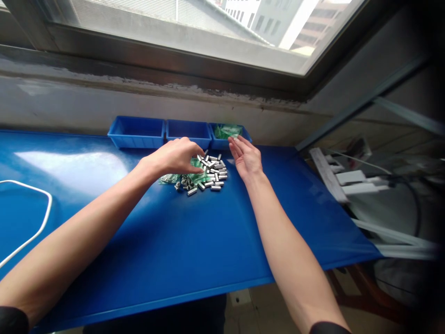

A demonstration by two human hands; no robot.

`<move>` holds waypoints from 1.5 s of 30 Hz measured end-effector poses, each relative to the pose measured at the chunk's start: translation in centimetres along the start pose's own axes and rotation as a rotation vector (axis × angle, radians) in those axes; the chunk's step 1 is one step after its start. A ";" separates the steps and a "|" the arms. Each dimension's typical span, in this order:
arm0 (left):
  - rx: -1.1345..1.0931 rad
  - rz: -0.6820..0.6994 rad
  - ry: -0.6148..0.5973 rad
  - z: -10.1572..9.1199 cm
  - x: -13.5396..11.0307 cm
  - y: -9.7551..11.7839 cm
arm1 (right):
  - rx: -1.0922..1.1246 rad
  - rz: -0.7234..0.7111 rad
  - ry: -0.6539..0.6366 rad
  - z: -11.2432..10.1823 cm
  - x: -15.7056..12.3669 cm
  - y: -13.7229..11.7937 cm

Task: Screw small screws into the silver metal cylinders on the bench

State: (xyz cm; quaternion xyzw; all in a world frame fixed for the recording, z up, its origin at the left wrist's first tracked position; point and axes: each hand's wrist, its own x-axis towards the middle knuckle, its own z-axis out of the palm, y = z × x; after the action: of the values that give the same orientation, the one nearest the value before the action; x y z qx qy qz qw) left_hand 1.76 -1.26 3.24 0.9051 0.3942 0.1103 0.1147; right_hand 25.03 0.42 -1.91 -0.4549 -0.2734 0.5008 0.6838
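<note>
My left hand (179, 155) is over a pile of small metal cylinders (215, 175), its thumb and index finger apart like a C. Between and beneath those fingers a green plastic bag (196, 176) lies among the metal pieces. A few darker bolt-like parts (185, 183) sit at the pile's near left, with another crinkled clear-green bag (169, 178) beside them. My right hand (246, 157) is at the front of the right blue bin (219, 144). Its fingertips pinch the edge of a translucent green plastic bag (231, 131) at that bin's opening.
Two more blue bins, the middle one (189, 141) and the left one (137, 140), stand in the row along the wall below the window. A white cable (47, 204) loops across the blue table (194, 250) at left. Metal frame bars (368, 111) rise at right.
</note>
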 end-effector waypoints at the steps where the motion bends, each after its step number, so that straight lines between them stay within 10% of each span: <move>1: 0.010 0.006 -0.009 0.0 0.0 0.2 | 0.003 -0.002 0.019 -0.1 0.1 0.0; 19: -0.013 -0.064 0.225 0.0 0.1 0.4 | 0.026 -0.097 0.021 -0.3 0.4 -0.2; 30: -0.500 -0.081 0.518 -0.4 0.8 0.9 | -0.149 -0.017 -0.283 0.5 -1.4 -0.9; 45: -0.965 -0.169 0.400 -0.1 0.9 0.1 | -0.224 0.068 -0.571 0.4 -2.4 -0.5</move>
State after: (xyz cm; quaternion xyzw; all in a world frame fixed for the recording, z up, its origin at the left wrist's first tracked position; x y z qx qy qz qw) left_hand 2.37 -0.66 3.43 0.6759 0.3842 0.4402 0.4493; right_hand 24.07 -1.67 -1.07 -0.3773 -0.4925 0.5977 0.5078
